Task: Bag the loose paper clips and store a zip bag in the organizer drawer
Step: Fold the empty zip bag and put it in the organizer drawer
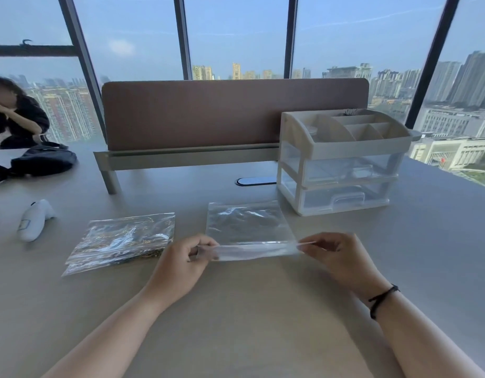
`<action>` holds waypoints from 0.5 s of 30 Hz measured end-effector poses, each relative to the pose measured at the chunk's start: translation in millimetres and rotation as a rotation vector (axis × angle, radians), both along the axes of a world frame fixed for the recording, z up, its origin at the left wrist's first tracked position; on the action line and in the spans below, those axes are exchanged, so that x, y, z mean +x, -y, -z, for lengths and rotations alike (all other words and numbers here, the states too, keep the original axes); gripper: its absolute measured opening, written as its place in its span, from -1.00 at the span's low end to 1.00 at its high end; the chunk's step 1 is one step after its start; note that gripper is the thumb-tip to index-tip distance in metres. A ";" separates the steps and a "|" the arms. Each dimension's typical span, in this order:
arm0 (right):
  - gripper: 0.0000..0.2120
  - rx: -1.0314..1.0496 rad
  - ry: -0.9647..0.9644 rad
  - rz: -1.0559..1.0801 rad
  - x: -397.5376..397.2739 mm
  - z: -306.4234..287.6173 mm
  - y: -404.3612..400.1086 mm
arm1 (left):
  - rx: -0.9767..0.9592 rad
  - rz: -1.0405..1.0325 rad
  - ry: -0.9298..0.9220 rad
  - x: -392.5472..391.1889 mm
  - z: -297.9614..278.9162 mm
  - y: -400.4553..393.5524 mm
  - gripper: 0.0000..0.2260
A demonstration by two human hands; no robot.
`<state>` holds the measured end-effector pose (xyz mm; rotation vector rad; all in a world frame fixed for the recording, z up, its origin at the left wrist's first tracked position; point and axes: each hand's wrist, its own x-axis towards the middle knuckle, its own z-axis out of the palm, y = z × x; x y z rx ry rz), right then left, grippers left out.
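A clear zip bag (247, 227) lies on the grey table (249, 309) in front of me, its zip edge nearest me. My left hand (186, 260) pinches the left end of that edge and my right hand (334, 255) pinches the right end. I cannot tell whether anything is inside this bag. To the left lies a stack of clear zip bags (121, 240) holding paper clips. The white organizer (342, 159) stands at the back right, both clear drawers closed, with open compartments on top.
A brown desk divider (208, 115) runs across the back of the table. A white handheld device (35, 219) lies at the left. A dark bag (42, 159) and a seated person (14, 115) are at the far left. An oval cable port (255, 181) sits beside the organizer.
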<state>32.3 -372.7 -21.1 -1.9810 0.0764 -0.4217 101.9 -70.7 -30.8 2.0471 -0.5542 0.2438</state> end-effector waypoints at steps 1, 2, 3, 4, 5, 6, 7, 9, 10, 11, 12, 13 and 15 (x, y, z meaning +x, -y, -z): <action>-0.96 0.107 0.000 -0.034 -9.5 -3.3 -0.7 | -0.030 0.025 -0.032 -6.4 0.0 -5.0 -0.82; -0.95 0.182 0.000 -0.068 -17.5 -6.2 -1.5 | -0.065 0.051 -0.064 -12.3 -1.2 -9.5 -0.83; -0.93 0.224 -0.007 -0.099 -23.5 -8.2 -2.3 | -0.100 0.066 -0.092 -17.0 -3.3 -13.3 -0.86; -0.93 0.237 -0.012 -0.120 -26.6 -9.7 -3.1 | -0.134 0.069 -0.110 -20.2 -5.7 -15.8 -0.89; -0.93 0.243 -0.008 -0.132 -26.9 -12.5 -5.2 | -0.172 0.061 -0.122 -21.2 -8.5 -16.6 -0.93; -0.91 0.255 0.005 -0.135 -24.7 -15.4 -7.1 | -0.221 0.048 -0.135 -21.0 -12.2 -15.5 -0.94; -0.89 0.280 0.018 -0.130 -20.1 -18.5 -9.7 | -0.275 0.034 -0.152 -19.5 -15.7 -12.5 -0.94; -0.85 0.323 0.029 -0.086 -5.7 -25.8 -13.6 | -0.366 0.008 -0.194 -12.3 -21.7 -4.0 -0.93; -0.84 0.332 0.022 -0.051 3.3 -29.1 -15.2 | -0.398 -0.006 -0.217 -6.6 -23.9 1.3 -0.93; -0.84 0.335 0.006 -0.006 13.1 -31.4 -15.9 | -0.420 -0.025 -0.238 1.6 -24.4 6.3 -0.92; -0.85 0.331 -0.009 0.045 23.0 -32.7 -16.0 | -0.437 -0.044 -0.255 9.6 -25.1 12.1 -0.93; -0.86 0.321 -0.021 0.092 33.1 -32.1 -15.5 | -0.447 -0.070 -0.262 18.4 -24.5 17.2 -0.95; -0.85 0.289 -0.046 0.168 53.6 -24.9 -13.6 | -0.446 -0.133 -0.259 36.0 -19.9 27.2 -0.91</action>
